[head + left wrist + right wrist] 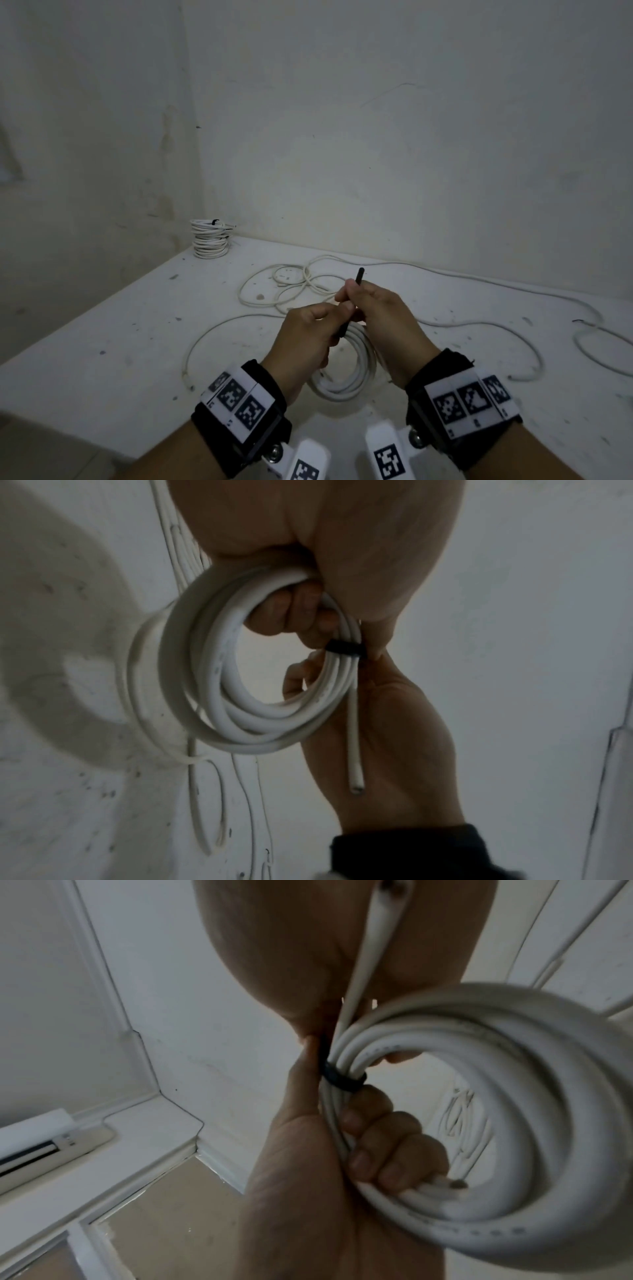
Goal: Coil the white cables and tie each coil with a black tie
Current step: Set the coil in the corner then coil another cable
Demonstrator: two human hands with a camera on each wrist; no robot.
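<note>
A white cable coil point(356, 373) of several loops hangs above the table between both hands. My left hand point(327, 317) has its fingers point(387, 1137) curled through the coil point(212, 674) and grips the bundled strands. A black tie point(344, 648) wraps round the strands just beyond those fingers. My right hand point(354, 291) pinches the tie point(358, 277), whose free end sticks up past the fingertips. In the right wrist view the tie point(337, 1079) bands the coil point(514, 1123) tightly. A short cut cable end point(356, 780) lies along my right palm.
A stack of tied white coils point(209, 240) stands at the table's back left corner against the wall. Loose white cable point(291, 284) lies tangled behind my hands, and another length point(513, 287) runs off to the right. The white table point(102, 325) is speckled.
</note>
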